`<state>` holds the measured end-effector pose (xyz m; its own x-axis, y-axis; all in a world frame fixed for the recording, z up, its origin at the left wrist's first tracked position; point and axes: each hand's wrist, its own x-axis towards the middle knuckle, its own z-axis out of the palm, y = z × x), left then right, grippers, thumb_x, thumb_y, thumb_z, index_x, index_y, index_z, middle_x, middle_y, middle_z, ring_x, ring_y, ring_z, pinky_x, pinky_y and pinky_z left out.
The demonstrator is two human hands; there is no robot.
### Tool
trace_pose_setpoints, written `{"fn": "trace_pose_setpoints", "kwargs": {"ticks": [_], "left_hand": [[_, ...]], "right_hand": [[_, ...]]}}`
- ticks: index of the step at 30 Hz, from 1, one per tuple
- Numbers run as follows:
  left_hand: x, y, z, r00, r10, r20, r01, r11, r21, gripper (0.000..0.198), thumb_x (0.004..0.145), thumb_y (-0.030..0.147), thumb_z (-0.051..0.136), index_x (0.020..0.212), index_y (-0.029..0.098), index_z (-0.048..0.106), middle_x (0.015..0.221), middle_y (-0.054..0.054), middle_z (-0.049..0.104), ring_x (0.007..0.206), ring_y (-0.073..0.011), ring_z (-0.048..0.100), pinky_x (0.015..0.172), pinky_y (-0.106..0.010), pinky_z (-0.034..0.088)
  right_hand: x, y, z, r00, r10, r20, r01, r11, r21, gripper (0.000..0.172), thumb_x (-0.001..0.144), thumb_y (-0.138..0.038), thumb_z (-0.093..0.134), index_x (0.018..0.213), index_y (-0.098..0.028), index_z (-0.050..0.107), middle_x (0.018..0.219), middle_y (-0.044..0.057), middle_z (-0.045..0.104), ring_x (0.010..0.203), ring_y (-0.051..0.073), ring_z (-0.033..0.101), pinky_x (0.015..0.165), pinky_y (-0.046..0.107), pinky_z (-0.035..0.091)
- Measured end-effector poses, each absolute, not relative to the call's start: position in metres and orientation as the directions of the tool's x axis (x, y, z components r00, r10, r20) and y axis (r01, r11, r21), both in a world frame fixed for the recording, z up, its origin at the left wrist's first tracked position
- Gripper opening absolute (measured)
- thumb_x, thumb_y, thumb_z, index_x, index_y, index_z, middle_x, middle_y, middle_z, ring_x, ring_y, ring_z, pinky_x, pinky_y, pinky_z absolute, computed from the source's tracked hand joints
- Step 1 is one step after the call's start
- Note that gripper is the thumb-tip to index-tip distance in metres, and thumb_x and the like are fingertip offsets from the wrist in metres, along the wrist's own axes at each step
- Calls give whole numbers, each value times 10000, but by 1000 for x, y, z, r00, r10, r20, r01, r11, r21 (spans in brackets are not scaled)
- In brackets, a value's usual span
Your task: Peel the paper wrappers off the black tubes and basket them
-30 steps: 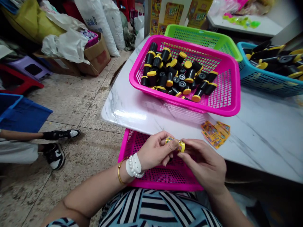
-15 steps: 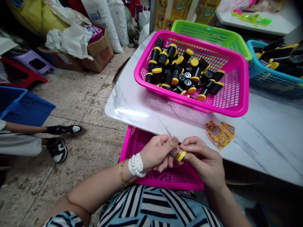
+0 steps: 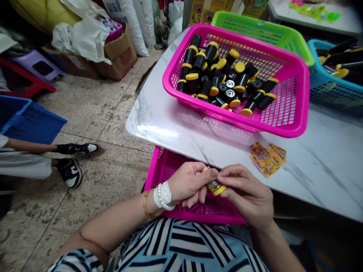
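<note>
Between my two hands is a small cylindrical container (image 3: 216, 187) with a yellow cap and a printed yellow-orange label around its side. My left hand (image 3: 190, 183), with a pearl bracelet at its wrist, is closed on the container, thumb along its upper side. The fingertips of my right hand (image 3: 249, 189) pinch it from the other side, near the cap. Fingers hide part of the container. A lower pink basket (image 3: 170, 158) sits beneath my hands. On the table, a few loose printed labels (image 3: 266, 158) lie in an overlapping pile beyond my right hand.
A pink basket (image 3: 302, 109) on the marble-patterned table (image 3: 153, 117) holds many black containers with yellow caps. Behind it are a green basket (image 3: 300, 45) and a blue basket (image 3: 334, 87). At left, another person's shoes (image 3: 70, 172) rest on the floor near a blue crate (image 3: 36, 121).
The container has turned slightly in my hands, with the fingers shifting a little around it. The camera view has moved slightly. Both hands keep their hold.
</note>
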<state>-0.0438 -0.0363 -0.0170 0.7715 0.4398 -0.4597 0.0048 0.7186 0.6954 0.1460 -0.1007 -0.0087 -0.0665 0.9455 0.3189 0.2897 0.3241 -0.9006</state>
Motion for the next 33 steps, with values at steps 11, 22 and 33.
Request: {"fn": "trace_pose_setpoints", "kwargs": {"ticks": [11,22,33], "left_hand": [[-44,-42,-23,694,538,-478,-68,710,701,516,732,620,792,807,161,568,465,62,567,331,-47,447,333,-135,329],[-45,-43,-26,657,634,-407,-151,640,753,391,807,421,791,1033,149,624,608,57,596,432,-43,478,408,-149,351],[-47,-42,-10,742,616,-264,-117,507,854,286,829,155,714,1111,160,663,840,-5,672,577,-59,579,564,-186,496]], "right_hand": [[141,-114,-13,-40,942,334,348,326,-879,450,783,-214,854,1209,-279,723,952,42,655,828,188,664,706,321,591],[119,-121,-19,251,918,307,522,139,-841,209,834,-174,789,1030,-231,743,924,31,745,786,177,727,719,298,638],[132,-132,-12,167,896,412,577,250,-777,387,778,-104,821,1120,-275,763,1053,49,780,906,205,758,793,310,656]]}}
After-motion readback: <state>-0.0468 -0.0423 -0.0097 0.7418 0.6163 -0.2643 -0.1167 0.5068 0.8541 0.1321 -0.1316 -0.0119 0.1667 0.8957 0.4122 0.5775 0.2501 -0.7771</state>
